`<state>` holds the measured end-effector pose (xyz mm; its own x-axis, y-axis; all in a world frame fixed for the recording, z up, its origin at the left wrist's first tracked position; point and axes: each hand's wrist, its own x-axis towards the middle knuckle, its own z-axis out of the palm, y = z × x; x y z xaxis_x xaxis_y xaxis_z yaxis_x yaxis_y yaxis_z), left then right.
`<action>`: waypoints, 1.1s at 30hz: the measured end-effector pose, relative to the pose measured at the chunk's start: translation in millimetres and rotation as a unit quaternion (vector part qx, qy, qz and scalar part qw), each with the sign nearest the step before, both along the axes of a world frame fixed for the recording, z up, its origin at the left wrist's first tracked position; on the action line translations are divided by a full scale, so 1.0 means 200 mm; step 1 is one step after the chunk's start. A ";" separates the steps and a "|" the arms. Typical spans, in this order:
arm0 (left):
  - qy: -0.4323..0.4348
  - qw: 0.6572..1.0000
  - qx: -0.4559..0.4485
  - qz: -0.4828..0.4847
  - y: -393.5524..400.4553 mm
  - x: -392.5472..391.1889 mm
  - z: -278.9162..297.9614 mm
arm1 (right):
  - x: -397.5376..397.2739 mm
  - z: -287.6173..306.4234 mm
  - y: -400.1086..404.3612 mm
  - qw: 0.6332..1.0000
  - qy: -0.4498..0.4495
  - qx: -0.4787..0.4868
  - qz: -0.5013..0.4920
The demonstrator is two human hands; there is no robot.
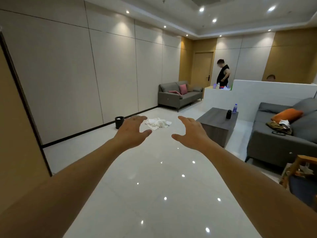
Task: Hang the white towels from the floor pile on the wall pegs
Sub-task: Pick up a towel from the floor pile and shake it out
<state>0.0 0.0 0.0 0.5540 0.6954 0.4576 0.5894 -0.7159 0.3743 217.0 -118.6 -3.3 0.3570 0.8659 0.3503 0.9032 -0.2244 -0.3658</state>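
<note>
Both arms reach forward, the left hand (131, 130) and right hand (190, 133) spread wide and empty. The towels (158, 123) lie heaped on the floor (154, 169) beyond and between the hands, a black bin (119, 122) past the left one.

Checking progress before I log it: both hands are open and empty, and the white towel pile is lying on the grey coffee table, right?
Not quite. The head view shows both the left hand and right hand open and empty, but the white towel pile lies on the floor, left of the grey coffee table, not on it.
</note>
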 end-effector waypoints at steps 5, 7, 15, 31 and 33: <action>0.004 0.999 -0.037 0.009 0.34 0.40 0.00 | 0.37 -0.01 0.36 1.000 0.016 -0.017 0.008; 0.005 0.999 -0.041 0.016 0.49 0.57 0.00 | 0.54 -0.01 0.52 0.999 0.017 -0.027 0.012; 0.046 0.995 -0.084 0.037 1.08 1.09 -0.13 | 1.12 -0.12 1.11 0.995 0.060 -0.073 0.015; 0.080 0.985 -0.150 0.020 2.86 1.98 -0.42 | 1.94 -0.39 2.82 0.989 0.088 -0.120 -0.011; 0.079 0.986 -0.149 0.020 3.13 2.07 -0.38 | 2.03 -0.37 3.08 0.989 0.089 -0.117 -0.014</action>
<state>414.9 626.1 -76.1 0.5718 0.8083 0.1404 0.6820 -0.5635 0.4662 623.9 496.7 -76.5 0.4198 0.9048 0.0714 0.8218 -0.3455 -0.4531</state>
